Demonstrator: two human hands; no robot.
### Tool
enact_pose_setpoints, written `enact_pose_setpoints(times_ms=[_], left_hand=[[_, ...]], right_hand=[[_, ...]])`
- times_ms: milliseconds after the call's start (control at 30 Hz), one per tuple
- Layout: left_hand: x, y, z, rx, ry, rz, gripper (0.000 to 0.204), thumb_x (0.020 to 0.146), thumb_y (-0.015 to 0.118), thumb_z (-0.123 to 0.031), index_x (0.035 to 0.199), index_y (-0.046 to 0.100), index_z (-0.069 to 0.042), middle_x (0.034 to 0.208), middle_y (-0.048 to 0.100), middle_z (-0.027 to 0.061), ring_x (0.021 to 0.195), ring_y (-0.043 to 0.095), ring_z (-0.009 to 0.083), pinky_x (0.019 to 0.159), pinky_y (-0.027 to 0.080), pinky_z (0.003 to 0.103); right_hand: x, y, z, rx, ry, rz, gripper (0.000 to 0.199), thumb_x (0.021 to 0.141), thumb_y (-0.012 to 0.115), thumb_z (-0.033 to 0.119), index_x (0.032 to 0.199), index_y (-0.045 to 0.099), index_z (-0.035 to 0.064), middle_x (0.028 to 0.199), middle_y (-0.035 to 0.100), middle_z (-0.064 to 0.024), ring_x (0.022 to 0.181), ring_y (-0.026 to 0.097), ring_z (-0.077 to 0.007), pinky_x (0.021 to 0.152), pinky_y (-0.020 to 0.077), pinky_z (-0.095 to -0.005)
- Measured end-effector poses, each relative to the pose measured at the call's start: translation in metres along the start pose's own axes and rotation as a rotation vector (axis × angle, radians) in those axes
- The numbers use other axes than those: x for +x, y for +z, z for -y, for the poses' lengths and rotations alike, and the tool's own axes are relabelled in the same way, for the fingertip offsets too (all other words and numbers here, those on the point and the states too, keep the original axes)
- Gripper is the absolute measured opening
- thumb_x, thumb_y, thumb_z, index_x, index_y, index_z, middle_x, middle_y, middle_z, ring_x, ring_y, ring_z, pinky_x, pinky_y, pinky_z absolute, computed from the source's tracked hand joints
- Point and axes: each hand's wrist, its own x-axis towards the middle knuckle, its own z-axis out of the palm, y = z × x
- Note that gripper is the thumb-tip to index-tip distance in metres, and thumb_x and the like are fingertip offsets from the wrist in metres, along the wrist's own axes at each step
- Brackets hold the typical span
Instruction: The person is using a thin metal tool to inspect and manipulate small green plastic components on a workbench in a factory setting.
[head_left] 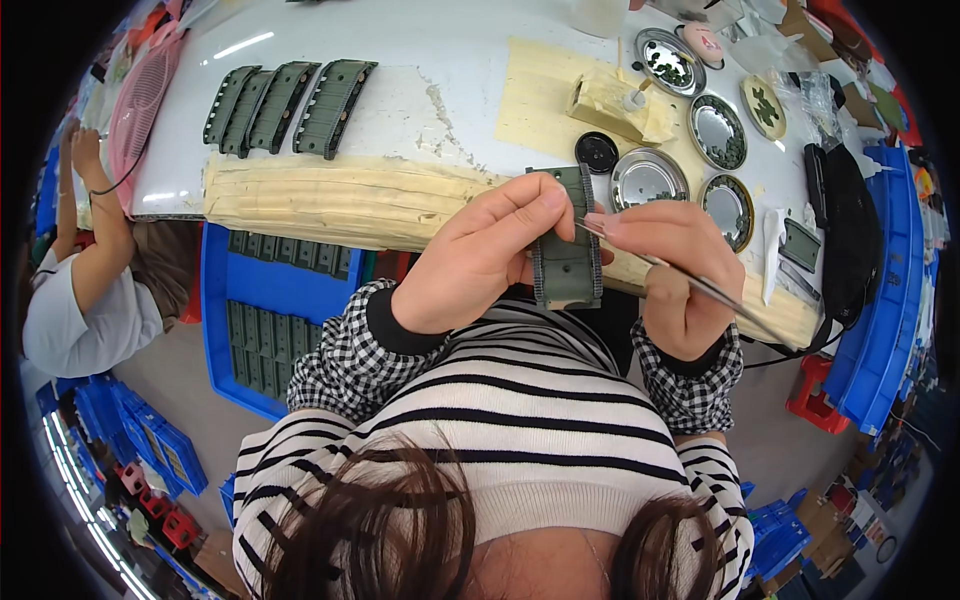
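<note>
I pick up a co-worker's white shirt (95,310) just off the left end of the table (450,40). Blue tray (275,287) next, below the table's front edge, green panels lined up inside. Three more panels (335,110) lie on the table's left half. Now my left hand (470,250), thumb and fingers pinching a green panel (568,270) at the table's front edge. My right hand (685,260) has its fingers pinched round metal tweezers (715,292), tip close to that panel. Round dishes (638,178) with small dark-green pieces sit on the table's right side.
</note>
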Motion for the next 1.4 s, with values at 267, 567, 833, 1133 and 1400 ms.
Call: enact_pose_setpoints(times_ms=[267, 567, 833, 1133, 1400], left_hand=[[0.000, -0.006, 0.003, -0.012, -0.025, 0.020, 0.026, 0.104, 0.042, -0.031, 0.099, 0.054, -0.008, 0.092, 0.054, -0.0024, 0.079, 0.051, 0.0040, 0.066, 0.045, 0.019], [-0.001, -0.009, 0.004, 0.041, -0.040, 0.015, 0.026, 0.103, 0.045, -0.034, 0.100, 0.056, -0.010, 0.092, 0.055, -0.0047, 0.078, 0.049, 0.0019, 0.064, 0.040, 0.016], [-0.001, -0.008, 0.003, 0.108, -0.042, 0.024, 0.028, 0.102, 0.046, -0.035, 0.098, 0.056, -0.009, 0.091, 0.054, -0.0049, 0.078, 0.048, 0.0019, 0.066, 0.042, 0.017], [-0.010, 0.000, -0.012, 0.059, 0.088, -0.026, 0.042, 0.102, 0.038, -0.015, 0.140, 0.034, 0.001, 0.136, 0.044, 0.0145, 0.128, 0.047, 0.0315, 0.101, 0.045, 0.042], [-0.010, -0.005, -0.015, 0.011, 0.292, -0.110, 0.055, 0.095, 0.040, 0.000, 0.148, 0.024, 0.000, 0.139, 0.040, 0.0161, 0.132, 0.043, 0.0343, 0.106, 0.042, 0.044]], right_hand=[[0.002, 0.001, 0.007, -0.180, -0.117, 0.119, 0.038, 0.090, 0.062, 0.034, 0.104, 0.068, -0.0006, 0.102, 0.069, -0.0171, 0.085, 0.068, -0.0257, 0.072, 0.0538, -0.0304], [0.003, -0.001, 0.008, -0.201, -0.127, 0.140, 0.038, 0.087, 0.063, 0.034, 0.103, 0.069, 0.0001, 0.102, 0.069, -0.0155, 0.085, 0.068, -0.0253, 0.069, 0.0533, -0.0302], [0.005, -0.002, 0.009, -0.205, -0.142, 0.172, 0.030, 0.090, 0.062, 0.026, 0.102, 0.069, -0.0005, 0.103, 0.069, -0.0155, 0.084, 0.068, -0.0257, 0.068, 0.0536, -0.0313], [-0.003, 0.010, -0.024, 0.041, 0.299, -0.306, 0.024, 0.099, 0.051, 0.012, 0.096, 0.067, -0.0046, 0.086, 0.066, -0.0110, 0.074, 0.062, -0.0139, 0.069, 0.0482, -0.0240], [-0.002, 0.016, -0.045, -0.115, 0.424, -0.255, 0.016, 0.095, 0.057, 0.008, 0.096, 0.069, -0.0014, 0.078, 0.064, -0.0080, 0.064, 0.055, -0.0124, 0.058, 0.0424, -0.0249]])
